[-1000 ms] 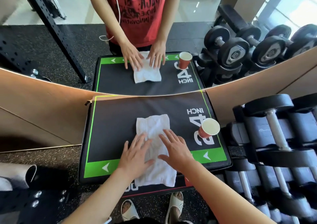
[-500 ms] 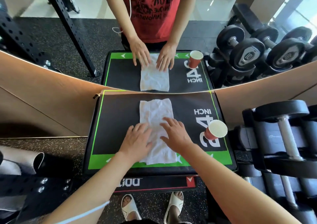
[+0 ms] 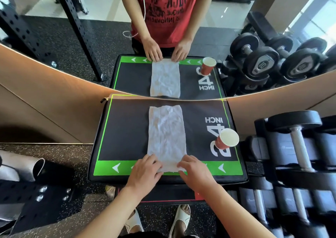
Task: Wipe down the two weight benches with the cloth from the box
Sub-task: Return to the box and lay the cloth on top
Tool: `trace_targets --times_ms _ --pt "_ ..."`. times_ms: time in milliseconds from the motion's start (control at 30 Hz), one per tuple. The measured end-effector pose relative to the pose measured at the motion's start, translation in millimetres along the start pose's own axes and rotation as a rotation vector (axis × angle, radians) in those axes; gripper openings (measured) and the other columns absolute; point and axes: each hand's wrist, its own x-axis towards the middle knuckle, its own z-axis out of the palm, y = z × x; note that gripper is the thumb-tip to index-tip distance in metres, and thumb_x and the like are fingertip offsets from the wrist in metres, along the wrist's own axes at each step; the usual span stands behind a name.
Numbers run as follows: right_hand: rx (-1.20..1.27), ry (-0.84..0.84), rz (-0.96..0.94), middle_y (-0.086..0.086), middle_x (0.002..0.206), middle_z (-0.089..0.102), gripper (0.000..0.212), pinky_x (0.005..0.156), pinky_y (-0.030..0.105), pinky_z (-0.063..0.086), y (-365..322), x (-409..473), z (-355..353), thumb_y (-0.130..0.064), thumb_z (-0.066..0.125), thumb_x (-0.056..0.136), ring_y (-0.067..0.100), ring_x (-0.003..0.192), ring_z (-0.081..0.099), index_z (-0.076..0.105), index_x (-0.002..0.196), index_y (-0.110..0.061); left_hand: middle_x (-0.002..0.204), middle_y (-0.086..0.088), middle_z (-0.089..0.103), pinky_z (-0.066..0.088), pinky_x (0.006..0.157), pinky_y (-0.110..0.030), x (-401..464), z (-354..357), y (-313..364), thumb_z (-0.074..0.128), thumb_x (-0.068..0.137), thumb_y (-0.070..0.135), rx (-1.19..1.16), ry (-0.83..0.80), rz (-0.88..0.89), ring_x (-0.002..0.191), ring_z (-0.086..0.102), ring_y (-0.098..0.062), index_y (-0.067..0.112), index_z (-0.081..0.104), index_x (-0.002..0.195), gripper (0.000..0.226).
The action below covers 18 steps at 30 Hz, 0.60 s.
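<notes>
A white crumpled cloth [image 3: 166,137] lies flat and lengthwise on the black and green padded box [image 3: 125,134] marked "24 INCH". My left hand [image 3: 145,172] holds the cloth's near left corner, and my right hand [image 3: 196,172] holds its near right corner. Both hands rest on the green strip at the box's near edge, fingers curled onto the cloth. I cannot make out a weight bench.
A red paper cup [image 3: 226,139] stands on the box's right side. Racked black dumbbells [image 3: 294,143] fill the right. A mirror [image 3: 101,28] right behind the box reflects the scene. A black steel frame [image 3: 36,197] sits low on the left.
My hands have slid back from the cloth's middle to its near corners. The cloth now lies stretched longer and straighter along the box.
</notes>
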Motion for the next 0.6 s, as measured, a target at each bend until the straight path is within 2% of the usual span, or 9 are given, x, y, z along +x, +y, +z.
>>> trace_targets --times_ms 133,233,400,467,600 --pt "-0.083 -0.035 0.003 0.0 0.114 0.061 0.023 0.076 0.039 0.048 -4.0 0.3 -4.5 -0.02 0.05 0.103 0.023 0.107 0.056 0.072 0.105 -0.013 0.091 0.01 0.059 0.053 0.068 -0.032 -0.9 -0.5 -1.2 0.092 0.076 0.024 -0.005 0.02 0.008 0.083 0.06 -0.016 0.025 0.071 0.086 0.023" --pt "-0.088 0.001 0.016 0.001 0.11 0.061 0.021 0.076 0.04 0.048 -4.2 -1.8 -5.6 -0.02 0.049 0.102 0.022 0.103 0.056 0.069 0.102 -0.012 0.092 0.009 0.06 0.052 0.069 -0.031 -1.1 -1.5 0.6 0.091 0.077 0.022 -0.014 0.033 0.009 0.083 0.059 -0.017 0.023 0.07 0.085 0.022" --pt "-0.017 0.056 0.049 0.003 0.099 0.062 0.013 0.068 0.045 0.052 2.3 -12.3 -6.1 -0.007 0.057 0.091 0.028 0.09 0.06 0.067 0.099 -0.01 0.097 0.005 0.065 0.055 0.069 -0.036 1.2 -5.6 2.2 0.092 0.076 0.021 -0.023 0.04 -0.03 0.086 0.063 -0.021 0.02 0.075 0.092 0.024" --pt "0.016 0.077 0.06 0.004 0.095 0.062 0.015 0.062 0.046 0.052 7.5 -16.7 -5.0 -0.001 0.06 0.085 0.029 0.084 0.06 0.067 0.096 -0.009 0.094 0.005 0.065 0.056 0.067 -0.038 1.5 -6.9 2.0 0.093 0.074 0.02 -0.025 0.045 -0.028 0.084 0.063 -0.022 0.02 0.077 0.091 0.024" --pt "-0.005 0.051 0.045 0.003 0.093 0.059 0.021 0.063 0.045 0.05 11.5 -22.1 -2.0 0.001 0.056 0.078 0.03 0.083 0.059 0.065 0.093 -0.01 0.09 0.006 0.064 0.055 0.065 -0.036 0.6 -5.8 0.6 0.093 0.073 0.016 -0.015 0.053 0.021 0.08 0.062 -0.021 0.021 0.076 0.083 0.02"
